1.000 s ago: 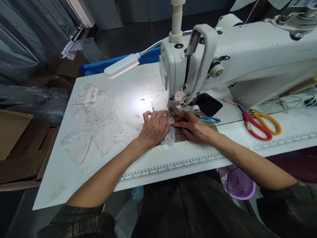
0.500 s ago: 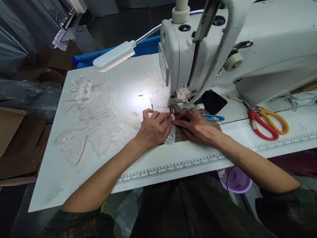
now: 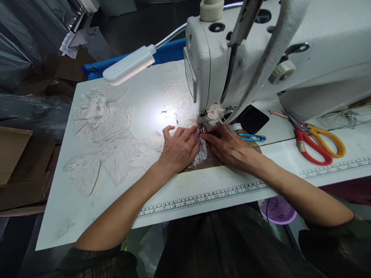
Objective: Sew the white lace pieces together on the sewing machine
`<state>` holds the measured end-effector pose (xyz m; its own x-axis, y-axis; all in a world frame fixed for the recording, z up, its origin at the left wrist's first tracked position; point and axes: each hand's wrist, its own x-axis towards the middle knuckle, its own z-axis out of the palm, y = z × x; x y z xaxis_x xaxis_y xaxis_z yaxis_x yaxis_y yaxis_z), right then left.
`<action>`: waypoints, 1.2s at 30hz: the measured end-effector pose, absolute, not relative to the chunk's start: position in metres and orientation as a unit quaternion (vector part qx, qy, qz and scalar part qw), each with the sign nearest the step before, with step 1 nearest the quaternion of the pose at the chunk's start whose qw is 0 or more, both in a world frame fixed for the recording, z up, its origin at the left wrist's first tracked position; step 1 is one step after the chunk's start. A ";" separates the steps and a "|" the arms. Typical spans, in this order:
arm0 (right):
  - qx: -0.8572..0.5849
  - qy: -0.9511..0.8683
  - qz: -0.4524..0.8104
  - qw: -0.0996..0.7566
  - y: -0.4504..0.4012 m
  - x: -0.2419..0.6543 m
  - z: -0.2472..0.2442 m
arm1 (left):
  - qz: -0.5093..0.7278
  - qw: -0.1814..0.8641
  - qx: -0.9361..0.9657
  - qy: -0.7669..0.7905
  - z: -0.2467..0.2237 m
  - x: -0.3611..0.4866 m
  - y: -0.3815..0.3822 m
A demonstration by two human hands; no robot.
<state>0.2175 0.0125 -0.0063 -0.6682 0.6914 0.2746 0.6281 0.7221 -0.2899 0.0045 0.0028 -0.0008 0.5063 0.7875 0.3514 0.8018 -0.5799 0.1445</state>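
White lace fabric (image 3: 201, 153) lies under the needle area of a white sewing machine (image 3: 199, 58). My left hand (image 3: 180, 148) rests over the lace just left of the presser foot (image 3: 205, 127), its fingers bent and resting down on the cloth. On the right side, my right hand (image 3: 224, 144) pinches the edge of the lace between thumb and forefinger, close to the foot. The fingertips of both hands nearly meet there. More lace pieces (image 3: 116, 154) spread out to the left on the white table (image 3: 78, 210). The needle point itself is hidden.
A lit lamp (image 3: 129, 66) hangs over the table. To the right lie blue thread snips (image 3: 252, 137), a black phone (image 3: 251, 120), and scissors (image 3: 314, 144) with red and yellow handles. A printed ruler (image 3: 208, 199) runs along the front edge. Below is a purple basket (image 3: 278, 209).
Both hands have shifted slightly forward toward the presser foot, and the lace between them has moved up a little. The view has also shifted slightly.
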 end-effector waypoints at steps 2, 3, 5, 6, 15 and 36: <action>-0.367 -0.910 0.068 0.181 0.012 0.216 -0.006 | -0.194 0.030 -0.864 -0.464 -0.002 0.006 0.003; -0.369 -0.910 0.058 0.181 0.012 0.215 -0.006 | -0.195 0.034 -0.862 -0.466 -0.003 0.007 0.003; -0.372 -0.908 0.047 0.188 0.012 0.215 -0.007 | -0.197 0.039 -0.860 -0.468 -0.004 0.008 0.003; -0.371 -0.907 0.050 0.195 0.012 0.216 -0.007 | -0.198 0.039 -0.860 -0.468 -0.004 0.008 0.002; -0.357 -0.906 0.099 0.203 0.007 0.220 -0.009 | -0.210 0.017 -0.857 -0.471 0.011 -0.006 0.027; -0.262 -0.936 0.130 0.196 0.002 0.215 0.001 | -0.311 -0.055 -0.856 -0.410 0.016 -0.013 -0.001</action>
<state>0.2153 0.0020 0.0010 -0.7865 0.5410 0.2979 0.4392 0.8290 -0.3462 -0.0129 -0.0005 0.0157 0.4711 0.7351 0.4876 0.6670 -0.6586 0.3484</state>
